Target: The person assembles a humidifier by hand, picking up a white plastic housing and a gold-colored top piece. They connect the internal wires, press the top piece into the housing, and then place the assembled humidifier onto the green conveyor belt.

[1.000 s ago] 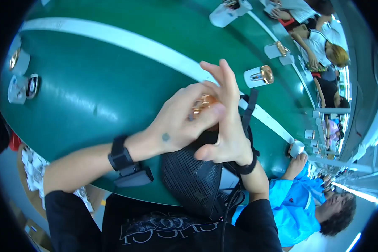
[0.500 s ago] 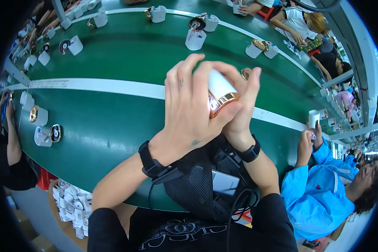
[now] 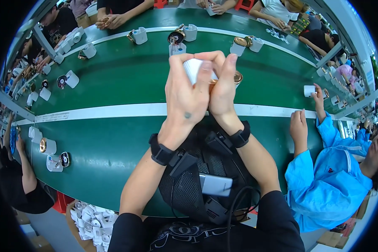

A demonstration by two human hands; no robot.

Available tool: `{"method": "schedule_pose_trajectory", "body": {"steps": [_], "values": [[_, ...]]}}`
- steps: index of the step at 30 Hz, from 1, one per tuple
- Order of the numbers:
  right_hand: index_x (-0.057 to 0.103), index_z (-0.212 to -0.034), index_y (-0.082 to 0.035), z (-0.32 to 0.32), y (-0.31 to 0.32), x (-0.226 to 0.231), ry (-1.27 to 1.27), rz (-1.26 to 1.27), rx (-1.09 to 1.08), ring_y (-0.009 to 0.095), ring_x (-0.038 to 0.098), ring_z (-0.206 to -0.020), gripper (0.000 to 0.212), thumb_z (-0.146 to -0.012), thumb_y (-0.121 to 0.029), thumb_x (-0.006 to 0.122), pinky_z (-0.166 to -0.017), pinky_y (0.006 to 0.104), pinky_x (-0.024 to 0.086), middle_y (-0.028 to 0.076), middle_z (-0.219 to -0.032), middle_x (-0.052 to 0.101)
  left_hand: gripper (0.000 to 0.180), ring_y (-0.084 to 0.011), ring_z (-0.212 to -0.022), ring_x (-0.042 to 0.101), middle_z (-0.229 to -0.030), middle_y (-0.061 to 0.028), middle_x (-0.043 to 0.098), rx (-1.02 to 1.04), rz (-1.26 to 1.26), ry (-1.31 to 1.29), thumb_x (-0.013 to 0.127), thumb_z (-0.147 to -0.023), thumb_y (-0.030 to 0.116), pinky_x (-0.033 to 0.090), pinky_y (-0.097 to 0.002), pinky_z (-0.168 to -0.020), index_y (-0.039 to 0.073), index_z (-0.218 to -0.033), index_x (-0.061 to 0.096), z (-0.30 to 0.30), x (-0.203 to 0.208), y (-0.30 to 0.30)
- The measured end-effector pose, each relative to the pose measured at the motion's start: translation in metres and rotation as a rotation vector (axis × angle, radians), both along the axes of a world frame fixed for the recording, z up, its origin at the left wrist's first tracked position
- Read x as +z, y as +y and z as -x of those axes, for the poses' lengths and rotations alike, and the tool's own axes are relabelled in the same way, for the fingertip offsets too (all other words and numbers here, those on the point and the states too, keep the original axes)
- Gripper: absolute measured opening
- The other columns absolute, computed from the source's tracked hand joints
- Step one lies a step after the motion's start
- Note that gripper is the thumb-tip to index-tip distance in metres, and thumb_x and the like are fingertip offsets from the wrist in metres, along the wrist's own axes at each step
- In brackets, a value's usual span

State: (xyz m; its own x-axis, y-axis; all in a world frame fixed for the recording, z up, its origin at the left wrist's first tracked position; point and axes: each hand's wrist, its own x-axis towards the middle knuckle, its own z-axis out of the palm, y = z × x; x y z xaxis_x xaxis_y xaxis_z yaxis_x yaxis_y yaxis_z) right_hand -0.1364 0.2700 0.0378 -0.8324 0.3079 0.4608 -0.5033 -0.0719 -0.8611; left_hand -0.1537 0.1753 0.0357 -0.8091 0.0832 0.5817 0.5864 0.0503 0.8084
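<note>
Over the green work surface, both hands are closed round a white, cup-shaped housing with a gold rim. My left hand wraps its left side, the thumb across the front. My right hand presses in from the right, its fingers curled over the far side. The hands hide most of the housing, and motion smears part of it. Just beyond the right hand shows a gold-rimmed round part, mostly covered. Farther off stands a white housing with a dark round lid part hanging open on wires.
A white strip crosses the green surface. Several white-and-gold housings stand at the left and far side. A black mesh bag with a phone lies against me. A person in blue works at right; a box of white parts stands lower left.
My hands have closed further round the housing and turned it, so less of its gold rim shows. The view has shifted, with more of the far side visible.
</note>
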Motion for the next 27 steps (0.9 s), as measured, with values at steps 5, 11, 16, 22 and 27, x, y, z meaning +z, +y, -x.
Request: {"method": "schedule_pose_trajectory", "body": {"steps": [5,11,16,22,27], "values": [[0.06,-0.126,0.0,0.011,0.01,-0.013,-0.011,-0.303,0.115,0.018,0.061,-0.1,0.054,-0.108,-0.049,0.046,-0.091,0.0302,0.048,0.009,-0.112,0.063,0.068,-0.0298,-0.091,0.071,-0.109,-0.0189,0.07,-0.254,-0.288,-0.558,0.043,-0.106,0.061,0.057,-0.0408,-0.079,-0.003,-0.124,0.055,0.024,0.006,-0.022],[0.061,-0.129,-0.003,0.003,0.014,0.003,0.05,-0.789,0.045,0.021,0.061,-0.097,0.051,-0.091,-0.034,0.074,-0.086,0.0309,0.049,0.009,-0.107,0.062,0.078,-0.0292,-0.102,0.072,-0.116,-0.0159,0.069,-0.684,-0.535,-1.033,0.04,-0.102,0.07,0.059,-0.0476,-0.089,-0.002,-0.129,0.056,0.047,0.014,-0.075],[0.065,-0.125,-0.003,0.009,0.004,0.002,-0.067,-0.857,-0.112,0.023,0.062,-0.093,0.052,-0.085,-0.034,0.079,-0.081,0.0329,0.05,0.01,-0.107,0.061,0.07,-0.0298,-0.106,0.072,-0.122,-0.0158,0.068,-0.827,-0.527,-0.924,0.054,-0.1,0.064,0.059,-0.0517,-0.092,0.003,-0.134,0.055,0.05,0.003,-0.081],[0.062,-0.13,-0.001,0.045,0.002,-0.01,-0.462,-0.894,0.006,0.024,0.064,-0.095,0.056,-0.09,-0.038,0.075,-0.082,0.0349,0.052,0.012,-0.11,0.063,0.069,-0.0281,-0.108,0.071,-0.118,-0.0147,0.07,-0.44,-0.05,-0.661,0.07,-0.092,0.06,0.058,-0.0463,-0.091,0.006,-0.134,0.057,0.091,-0.039,-0.109],[0.05,-0.141,0.005,0.143,0.056,-0.087,-0.474,-1.087,-0.509,0.032,0.067,-0.11,0.082,-0.084,-0.047,0.08,-0.097,0.0383,0.053,0.023,-0.123,0.064,0.07,-0.0278,-0.107,0.069,-0.107,-0.0146,0.073,0.189,0.392,-0.292,0.074,-0.089,0.057,0.054,-0.0432,-0.094,0.002,-0.129,0.059,0.114,-0.064,-0.126]]}}
